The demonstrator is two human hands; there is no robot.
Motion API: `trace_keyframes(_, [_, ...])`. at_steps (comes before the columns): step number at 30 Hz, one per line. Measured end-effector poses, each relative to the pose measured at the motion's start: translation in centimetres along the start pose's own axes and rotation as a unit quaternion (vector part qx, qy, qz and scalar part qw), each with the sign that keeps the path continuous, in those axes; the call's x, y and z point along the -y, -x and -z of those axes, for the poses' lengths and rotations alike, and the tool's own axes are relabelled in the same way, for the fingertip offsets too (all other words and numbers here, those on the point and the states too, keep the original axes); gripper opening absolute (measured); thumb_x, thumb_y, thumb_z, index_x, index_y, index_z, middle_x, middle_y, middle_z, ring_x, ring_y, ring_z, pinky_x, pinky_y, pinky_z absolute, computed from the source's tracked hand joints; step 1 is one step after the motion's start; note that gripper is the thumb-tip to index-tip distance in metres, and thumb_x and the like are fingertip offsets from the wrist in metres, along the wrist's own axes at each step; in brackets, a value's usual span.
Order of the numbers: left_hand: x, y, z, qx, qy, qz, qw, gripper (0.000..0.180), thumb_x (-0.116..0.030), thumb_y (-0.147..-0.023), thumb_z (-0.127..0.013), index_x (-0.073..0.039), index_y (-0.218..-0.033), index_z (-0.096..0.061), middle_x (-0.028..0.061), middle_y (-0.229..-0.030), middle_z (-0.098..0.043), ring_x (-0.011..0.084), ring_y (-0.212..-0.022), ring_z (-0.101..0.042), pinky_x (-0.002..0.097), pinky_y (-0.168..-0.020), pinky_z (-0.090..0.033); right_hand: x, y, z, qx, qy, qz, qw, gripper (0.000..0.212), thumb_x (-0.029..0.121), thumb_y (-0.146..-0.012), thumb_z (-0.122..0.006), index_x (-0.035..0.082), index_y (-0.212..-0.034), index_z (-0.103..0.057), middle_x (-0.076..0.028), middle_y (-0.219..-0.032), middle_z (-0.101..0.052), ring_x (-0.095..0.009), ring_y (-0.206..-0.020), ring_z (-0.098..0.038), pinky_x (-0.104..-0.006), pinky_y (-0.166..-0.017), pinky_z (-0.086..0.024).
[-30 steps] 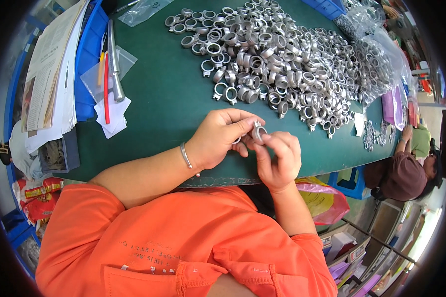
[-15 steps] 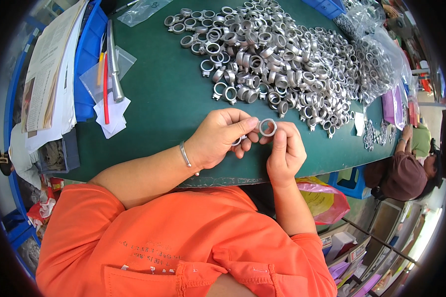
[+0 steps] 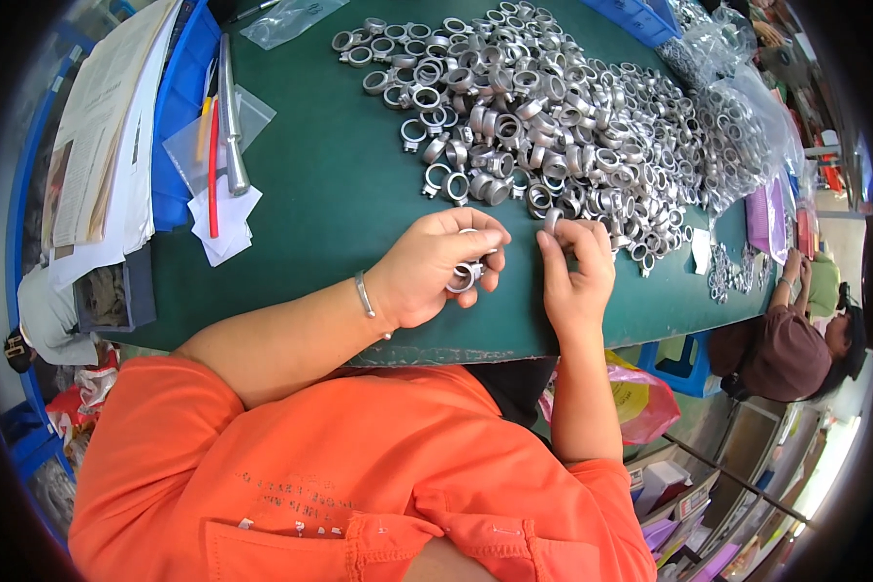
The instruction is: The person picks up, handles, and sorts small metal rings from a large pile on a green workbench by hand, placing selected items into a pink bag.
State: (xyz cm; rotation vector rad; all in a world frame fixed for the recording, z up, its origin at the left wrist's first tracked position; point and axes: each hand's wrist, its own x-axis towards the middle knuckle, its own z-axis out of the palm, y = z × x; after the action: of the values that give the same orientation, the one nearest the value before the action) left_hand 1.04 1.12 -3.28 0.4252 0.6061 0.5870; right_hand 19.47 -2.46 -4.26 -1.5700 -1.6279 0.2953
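My left hand (image 3: 425, 269) is closed over the near part of the green table, its fingers curled round metal rings (image 3: 465, 277); at least two show. To the right my right hand (image 3: 579, 276) pinches one grey metal ring (image 3: 553, 221) between thumb and fingers, edge-on to view. That ring is at the near side of a large pile of similar rings (image 3: 580, 160), many with a small lug on the rim. Whether it touches the pile, I cannot tell. My palms hide the rest of what they hold.
At left, a ring-sizing mandrel-like metal rod (image 3: 230, 126) and a red pen (image 3: 212, 175) lie on clear bags and paper beside a blue bin (image 3: 173, 136). Clear plastic bags (image 3: 747, 126) of rings stand far right. Another person (image 3: 786, 354) sits along the table at right.
My hands have moved apart. The ring held up between them is gone from there; my right hand has shifted right toward the pile with a ring, and my left hand has curled in.
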Motion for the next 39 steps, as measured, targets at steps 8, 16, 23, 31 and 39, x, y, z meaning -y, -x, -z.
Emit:
trace_keyframes(8, [-0.1, 0.8, -0.6, -0.018, -0.206, -0.082, 0.975, 0.012, -0.007, -0.08, -0.064, -0.002, -0.091, -0.061, 0.0015, -0.075, -0.056, 0.005, -0.054, -0.048, 0.018, -0.042, -0.035, 2.4, 1.0, 0.4, 0.032, -0.037, 0.154, 0.987, 0.018, -0.008, -0.072, -0.062, 0.001, -0.087, -0.06, -0.011, -0.084, -0.055, -0.024, -0.073, -0.054, -0.0282, -0.062, -0.045])
trace_keyframes(16, [1.2, -0.1, 0.0, 0.023, -0.336, -0.313, 0.888, 0.011, -0.004, -0.08, -0.064, 0.0, -0.09, -0.063, -0.0009, -0.079, -0.058, 0.0028, -0.059, -0.048, 0.0162, -0.049, -0.037, 2.6, 2.1, 0.1, 0.118, -0.387, -0.111, 0.908, 0.029, 0.004, -0.085, -0.057, -0.005, -0.111, -0.049, -0.01, -0.1, -0.058, -0.014, -0.089, -0.057, -0.0255, -0.079, -0.047])
trace_keyframes(23, [0.2, 1.0, -0.9, -0.008, -0.266, -0.189, 0.945, 0.013, -0.005, -0.079, -0.066, 0.0, -0.09, -0.062, -0.0008, -0.081, -0.059, 0.0011, -0.066, -0.048, 0.0163, -0.057, -0.039, 2.1, 2.3, -0.4, 0.029, -0.298, -0.037, 0.953, 0.032, -0.003, -0.074, -0.066, -0.005, -0.103, -0.053, -0.009, -0.091, -0.059, -0.015, -0.078, -0.06, -0.0261, -0.07, -0.05])
trace_keyframes(31, [0.4, 0.8, -0.6, -0.008, -0.301, -0.217, 0.929, 0.015, -0.009, -0.083, -0.061, 0.0, -0.095, -0.06, 0.0023, -0.08, -0.059, 0.0037, -0.063, -0.051, 0.0164, -0.046, -0.038, 2.8, 1.6, -0.2, -0.033, -0.099, 0.107, 0.989, 0.033, -0.006, -0.064, -0.072, -0.001, -0.093, -0.057, -0.01, -0.082, -0.058, -0.018, -0.065, -0.057, -0.0267, -0.059, -0.047])
trace_keyframes(39, [-0.2, 0.3, -0.1, 0.039, 0.029, -0.006, 0.999, 0.019, -0.018, -0.09, -0.049, -0.002, -0.098, -0.056, 0.0059, -0.078, -0.057, 0.0102, -0.059, -0.055, 0.0193, -0.037, -0.039, 3.7, -0.2, 0.5, 0.018, -0.048, 0.215, 0.975, 0.016, -0.005, -0.069, -0.066, -0.001, -0.083, -0.059, -0.013, -0.08, -0.059, -0.026, -0.07, -0.057, -0.0311, -0.06, -0.047])
